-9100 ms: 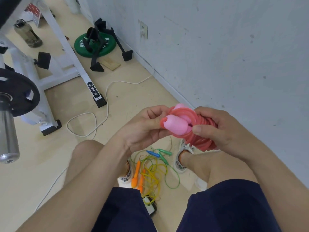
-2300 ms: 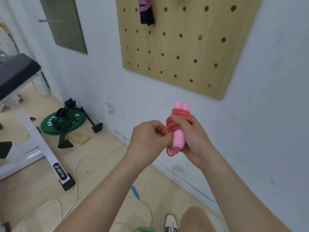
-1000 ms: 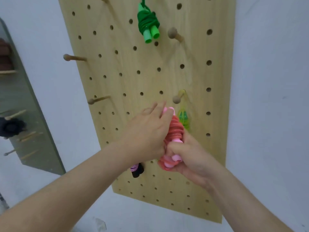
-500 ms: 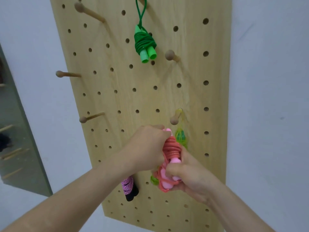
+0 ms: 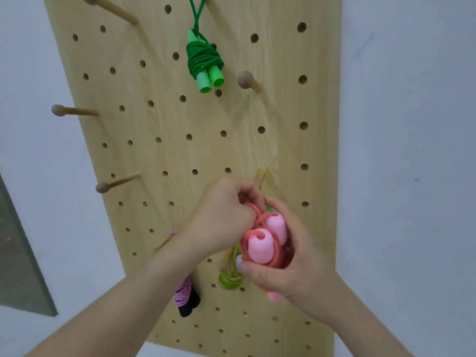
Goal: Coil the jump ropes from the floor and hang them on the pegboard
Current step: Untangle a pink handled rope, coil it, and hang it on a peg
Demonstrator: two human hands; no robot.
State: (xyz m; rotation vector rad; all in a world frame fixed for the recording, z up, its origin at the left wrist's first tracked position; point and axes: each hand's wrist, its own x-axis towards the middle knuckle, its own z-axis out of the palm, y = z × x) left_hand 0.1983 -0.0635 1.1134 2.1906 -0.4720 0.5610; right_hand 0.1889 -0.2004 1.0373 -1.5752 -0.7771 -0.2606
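We hold coiled pink jump rope point(image 5: 260, 246) in right hand point(image 5: 291, 274), fingers point(image 5: 279, 206) curled round it; left hand point(image 5: 221, 222) pinches its loop. Behind fingers: pegboard point(image 5: 154, 155). Green rope point(image 5: 203, 60) hangs well above.

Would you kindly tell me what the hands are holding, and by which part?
Both hold the coiled pink jump rope: the right hand cups the bundle around its handles, the left hand pinches a cord loop at its top.

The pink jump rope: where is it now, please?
Head view, lower centre: the pink jump rope is held before the pegboard by the left hand and right hand, right of a yellow-green rope.
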